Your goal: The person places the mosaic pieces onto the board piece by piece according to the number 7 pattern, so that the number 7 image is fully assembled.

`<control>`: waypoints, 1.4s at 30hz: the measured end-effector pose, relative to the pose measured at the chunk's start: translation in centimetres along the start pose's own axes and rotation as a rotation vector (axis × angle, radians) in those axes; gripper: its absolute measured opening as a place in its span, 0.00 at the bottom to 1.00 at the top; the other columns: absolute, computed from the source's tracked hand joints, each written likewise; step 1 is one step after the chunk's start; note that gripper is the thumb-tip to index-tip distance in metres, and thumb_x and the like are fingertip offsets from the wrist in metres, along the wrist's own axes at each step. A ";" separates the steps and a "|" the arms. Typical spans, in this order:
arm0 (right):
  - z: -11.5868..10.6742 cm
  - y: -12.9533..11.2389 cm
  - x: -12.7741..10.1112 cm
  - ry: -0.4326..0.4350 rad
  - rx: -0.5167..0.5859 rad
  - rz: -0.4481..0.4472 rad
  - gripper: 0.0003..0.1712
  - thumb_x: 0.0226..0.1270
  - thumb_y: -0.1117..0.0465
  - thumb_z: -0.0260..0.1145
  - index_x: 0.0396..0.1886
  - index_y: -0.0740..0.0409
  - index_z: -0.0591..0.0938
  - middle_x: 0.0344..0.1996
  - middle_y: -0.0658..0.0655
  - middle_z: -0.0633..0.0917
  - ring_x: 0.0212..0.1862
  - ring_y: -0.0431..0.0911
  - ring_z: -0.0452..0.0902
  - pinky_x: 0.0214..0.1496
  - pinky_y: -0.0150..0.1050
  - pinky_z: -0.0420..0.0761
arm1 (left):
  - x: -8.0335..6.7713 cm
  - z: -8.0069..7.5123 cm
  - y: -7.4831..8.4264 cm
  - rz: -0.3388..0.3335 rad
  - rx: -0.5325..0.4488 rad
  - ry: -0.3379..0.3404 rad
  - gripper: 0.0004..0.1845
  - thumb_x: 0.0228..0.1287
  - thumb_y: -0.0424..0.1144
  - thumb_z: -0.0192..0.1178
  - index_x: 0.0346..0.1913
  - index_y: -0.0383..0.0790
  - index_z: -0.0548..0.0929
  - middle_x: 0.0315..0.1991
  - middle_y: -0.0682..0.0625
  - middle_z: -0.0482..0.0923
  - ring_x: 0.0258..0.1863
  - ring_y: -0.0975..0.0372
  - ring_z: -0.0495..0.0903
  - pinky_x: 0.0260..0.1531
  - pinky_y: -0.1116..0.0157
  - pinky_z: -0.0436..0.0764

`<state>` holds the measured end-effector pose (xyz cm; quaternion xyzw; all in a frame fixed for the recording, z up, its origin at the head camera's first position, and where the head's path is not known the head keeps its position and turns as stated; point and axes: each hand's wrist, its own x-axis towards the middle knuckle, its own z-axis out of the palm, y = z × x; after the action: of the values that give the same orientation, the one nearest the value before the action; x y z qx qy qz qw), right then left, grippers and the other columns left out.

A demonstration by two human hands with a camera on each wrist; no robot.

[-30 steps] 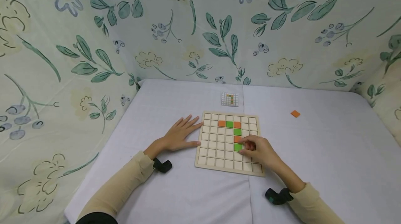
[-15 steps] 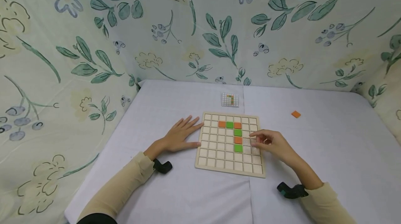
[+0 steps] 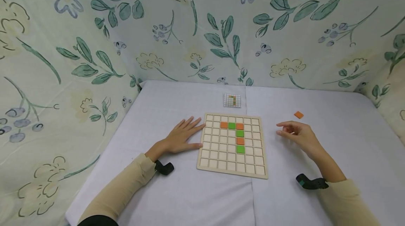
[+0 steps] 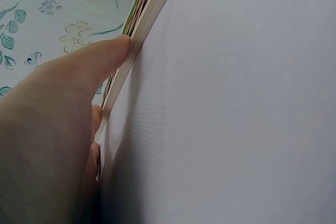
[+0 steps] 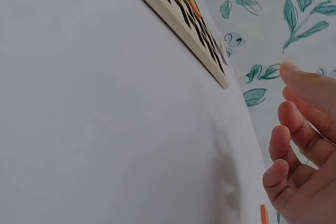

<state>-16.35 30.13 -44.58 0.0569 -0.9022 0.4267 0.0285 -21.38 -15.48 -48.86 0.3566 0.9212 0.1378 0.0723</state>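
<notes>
A wooden grid board (image 3: 202, 164) lies on the white-covered table, bearing orange and green square tiles. Its top run holds an orange tile (image 3: 224, 125) and a green tile (image 3: 232, 126). Below these at the right, the colours alternate downward to the lowest green tile (image 3: 240, 149). My left hand (image 3: 177, 138) is spread flat, thumb and fingertips touching the board's left edge; the left wrist view shows the thumb against that edge. Above the table right of the board hangs my right hand (image 3: 299, 135), fingers loosely bent and nothing held. Just beyond it lies a loose orange tile (image 3: 299, 115).
A small card (image 3: 232, 100) printed with a grid and coloured squares lies behind the board. White cloth (image 3: 348, 131) covers the table. Floral fabric (image 3: 202, 43) hangs along the back and left side.
My right hand has left the green tile on the board and moved right, off the board and towards the loose orange tile. My left hand has stayed at the board's edge.
</notes>
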 end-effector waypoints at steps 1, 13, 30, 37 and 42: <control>-0.3 0.4 0.1 0.010 -0.001 0.016 0.24 0.66 0.53 0.72 0.54 0.66 0.83 0.34 0.57 0.78 0.31 0.42 0.70 0.23 0.32 0.70 | 0.0 0.0 0.0 -0.001 0.004 -0.001 0.45 0.66 0.74 0.44 0.81 0.59 0.48 0.81 0.55 0.38 0.79 0.53 0.33 0.74 0.47 0.36; -2.8 3.9 1.4 0.128 0.039 0.124 0.32 0.66 0.48 0.71 0.59 0.67 0.79 0.35 0.44 0.77 0.33 0.37 0.73 0.25 0.32 0.74 | 0.2 0.2 -0.1 -0.016 0.023 -0.018 0.46 0.65 0.77 0.40 0.81 0.61 0.46 0.81 0.57 0.35 0.79 0.54 0.32 0.74 0.48 0.35; -3.9 6.3 3.5 0.283 0.138 0.310 0.32 0.65 0.54 0.73 0.62 0.69 0.77 0.30 0.38 0.77 0.30 0.35 0.73 0.26 0.26 0.75 | 0.0 0.4 -0.1 -0.007 0.019 -0.003 0.46 0.66 0.76 0.42 0.81 0.60 0.47 0.81 0.55 0.37 0.79 0.54 0.32 0.74 0.48 0.35; -3.9 7.4 4.7 0.293 0.137 0.362 0.33 0.65 0.56 0.73 0.64 0.70 0.76 0.28 0.36 0.76 0.30 0.33 0.71 0.28 0.24 0.76 | 0.0 0.3 0.0 -0.003 0.019 0.001 0.46 0.66 0.75 0.42 0.81 0.60 0.47 0.81 0.55 0.38 0.79 0.53 0.33 0.74 0.47 0.36; -3.8 7.6 5.4 0.280 0.165 0.419 0.32 0.64 0.59 0.73 0.64 0.72 0.75 0.28 0.38 0.76 0.31 0.34 0.69 0.28 0.23 0.73 | 0.1 0.2 -0.1 -0.003 0.021 0.004 0.46 0.66 0.75 0.43 0.81 0.60 0.47 0.81 0.54 0.39 0.79 0.52 0.34 0.74 0.47 0.37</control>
<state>-22.60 37.44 -47.40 -0.1886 -0.8436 0.4993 0.0594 -21.44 -15.47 -49.05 0.3557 0.9232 0.1289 0.0671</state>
